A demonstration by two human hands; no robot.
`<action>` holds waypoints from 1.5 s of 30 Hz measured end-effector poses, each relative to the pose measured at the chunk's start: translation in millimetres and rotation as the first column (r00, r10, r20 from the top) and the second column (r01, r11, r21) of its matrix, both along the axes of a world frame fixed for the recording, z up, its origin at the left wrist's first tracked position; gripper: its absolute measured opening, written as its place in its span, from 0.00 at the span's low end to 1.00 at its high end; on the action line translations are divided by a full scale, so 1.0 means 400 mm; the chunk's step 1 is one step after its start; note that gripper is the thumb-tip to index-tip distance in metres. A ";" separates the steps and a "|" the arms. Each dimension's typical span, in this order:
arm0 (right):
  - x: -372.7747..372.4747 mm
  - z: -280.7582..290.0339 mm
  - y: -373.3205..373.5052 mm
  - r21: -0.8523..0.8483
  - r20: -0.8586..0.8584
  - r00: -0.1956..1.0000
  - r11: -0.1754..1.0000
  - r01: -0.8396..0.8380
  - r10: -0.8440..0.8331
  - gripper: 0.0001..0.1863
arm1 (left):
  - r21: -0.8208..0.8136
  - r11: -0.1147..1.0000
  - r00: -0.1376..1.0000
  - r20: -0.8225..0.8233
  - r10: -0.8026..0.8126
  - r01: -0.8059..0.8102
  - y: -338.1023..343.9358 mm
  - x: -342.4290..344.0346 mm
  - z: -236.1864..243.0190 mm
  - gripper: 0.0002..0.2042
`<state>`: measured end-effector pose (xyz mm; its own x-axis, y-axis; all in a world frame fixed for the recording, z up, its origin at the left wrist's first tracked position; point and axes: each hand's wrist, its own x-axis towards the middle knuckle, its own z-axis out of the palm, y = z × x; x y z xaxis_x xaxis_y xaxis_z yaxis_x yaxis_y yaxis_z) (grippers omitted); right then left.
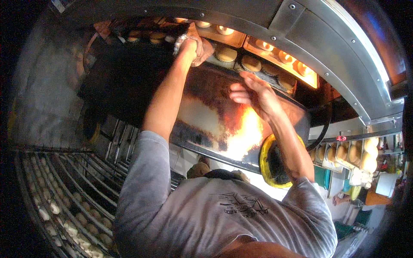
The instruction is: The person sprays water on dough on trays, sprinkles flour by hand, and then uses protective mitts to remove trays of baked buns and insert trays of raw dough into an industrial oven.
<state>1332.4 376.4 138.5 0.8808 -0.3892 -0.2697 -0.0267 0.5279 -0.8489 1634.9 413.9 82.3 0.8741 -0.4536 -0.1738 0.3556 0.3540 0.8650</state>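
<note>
A crumpled pale cloth [180,42] is being gripped by the left hand [195,46] at twelve o'clock against the dark metal baking tray [129,81]; the right hand [254,92] is being held open, empty, below the round golden buns [251,63]. Fingers could be burned if the cloth slips.

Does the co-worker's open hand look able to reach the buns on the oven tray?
Probably yes. The open hand is raised just below the buns on the tray, with nothing between them. The other hand, with a cloth, is at the tray's edge.

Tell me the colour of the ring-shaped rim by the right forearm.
Yellow: the round ring rim beside the right forearm, clearest in the head view.
</note>
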 end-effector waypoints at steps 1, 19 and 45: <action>-0.032 0.018 0.003 -0.026 0.004 1.000 1.000 -0.002 0.002 0.23 | 0.046 0.999 0.999 0.042 -0.004 0.002 -0.004 -0.003 -0.003 0.15; -0.164 0.286 0.564 -0.503 0.384 0.187 0.375 -0.779 0.904 0.27 | 0.396 0.731 0.685 0.717 0.132 -0.555 0.730 -0.987 0.037 0.19; -0.860 0.656 1.139 0.079 0.702 0.302 0.351 -0.933 0.645 0.13 | -0.675 0.219 0.147 0.163 0.976 -0.705 1.690 -2.073 0.659 0.25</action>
<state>988.5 832.0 400.9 0.6818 0.6148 0.3964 -0.3350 0.7441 -0.5780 805.6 1090.0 345.9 0.5691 0.7561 0.3232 -0.7974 0.4114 0.4415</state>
